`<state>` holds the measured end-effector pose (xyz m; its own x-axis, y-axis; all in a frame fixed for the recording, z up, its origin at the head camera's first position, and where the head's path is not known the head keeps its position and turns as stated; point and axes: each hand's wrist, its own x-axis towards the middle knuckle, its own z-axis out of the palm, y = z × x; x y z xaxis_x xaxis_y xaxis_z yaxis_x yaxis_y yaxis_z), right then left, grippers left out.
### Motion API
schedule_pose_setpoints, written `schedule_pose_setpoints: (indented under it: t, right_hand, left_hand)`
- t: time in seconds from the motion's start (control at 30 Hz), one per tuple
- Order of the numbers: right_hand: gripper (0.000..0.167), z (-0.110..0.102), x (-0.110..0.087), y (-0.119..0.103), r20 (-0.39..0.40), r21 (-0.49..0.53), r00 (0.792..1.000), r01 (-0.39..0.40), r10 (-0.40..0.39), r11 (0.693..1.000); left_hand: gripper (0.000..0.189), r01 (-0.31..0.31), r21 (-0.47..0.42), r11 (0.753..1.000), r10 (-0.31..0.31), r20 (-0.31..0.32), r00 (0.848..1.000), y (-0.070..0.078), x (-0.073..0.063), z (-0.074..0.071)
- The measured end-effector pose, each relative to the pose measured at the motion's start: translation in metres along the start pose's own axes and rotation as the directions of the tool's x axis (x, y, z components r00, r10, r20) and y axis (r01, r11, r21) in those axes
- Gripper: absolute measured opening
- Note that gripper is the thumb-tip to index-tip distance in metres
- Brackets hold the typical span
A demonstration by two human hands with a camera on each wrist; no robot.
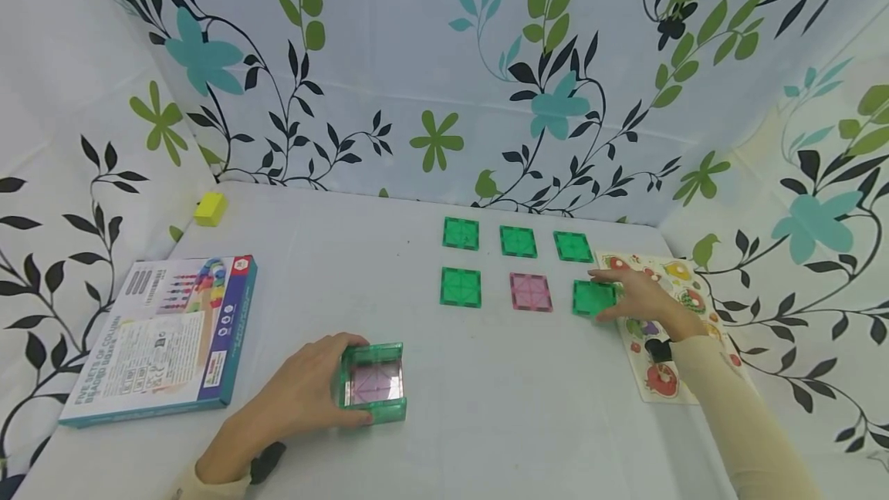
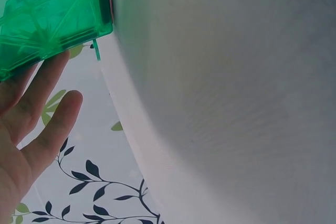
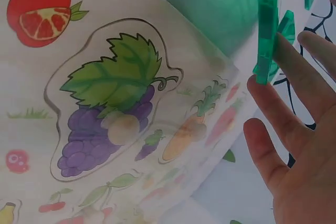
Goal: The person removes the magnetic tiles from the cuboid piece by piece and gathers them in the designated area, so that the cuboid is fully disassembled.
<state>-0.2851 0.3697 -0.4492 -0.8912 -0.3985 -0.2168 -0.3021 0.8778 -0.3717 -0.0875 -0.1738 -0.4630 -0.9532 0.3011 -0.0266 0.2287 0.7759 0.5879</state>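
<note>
My left hand grips a small open box of magnetic tiles, with green walls standing around a pink base. The thumb lies at its near side and the fingers at its far side. In the left wrist view a green wall of the box shows above the fingertips. Over on the right, my right hand pinches a green magnetic tile by its edges. That tile appears edge-on in the right wrist view, between thumb and fingers. A pink magnetic tile lies just left of it.
Several green tiles lie in two rows with the pink one. A fruit puzzle board sits under the right forearm. At left lie a beaded-toy box and a yellow block. Patterned cloth rises behind the table.
</note>
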Motion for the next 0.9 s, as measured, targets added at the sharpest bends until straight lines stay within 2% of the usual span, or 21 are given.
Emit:
schedule_pose_setpoints:
  t: [0.2,0.37,0.67,0.8,0.9]
  right_hand:
    - [0.094,0.002,0.008,-0.001,0.034,-0.139,0.999,-0.011,0.015,0.990]
    - [0.094,0.003,0.010,-0.006,0.081,-0.144,0.994,-0.057,0.069,0.988]
    - [0.085,0.007,0.008,-0.013,0.094,-0.190,0.995,-0.018,0.037,0.982]
    - [0.084,0.011,0.005,-0.018,0.064,-0.155,0.998,0.023,-0.013,0.988]
    - [0.083,0.013,0.003,-0.029,-0.021,-0.143,0.996,0.082,-0.086,0.986]
  left_hand:
    - [0.090,-0.006,-0.005,1.000,0.005,-0.005,1.000,-0.001,-0.001,0.001]
    - [0.089,-0.013,-0.020,1.000,0.013,-0.007,1.000,-0.001,-0.002,0.000]
    - [0.088,-0.006,-0.024,1.000,0.005,-0.006,1.000,-0.001,-0.002,0.000]
    - [0.088,-0.011,-0.024,1.000,0.011,-0.010,1.000,-0.002,-0.002,0.000]
    - [0.089,-0.021,-0.020,1.000,0.021,-0.014,1.000,-0.003,-0.001,0.001]
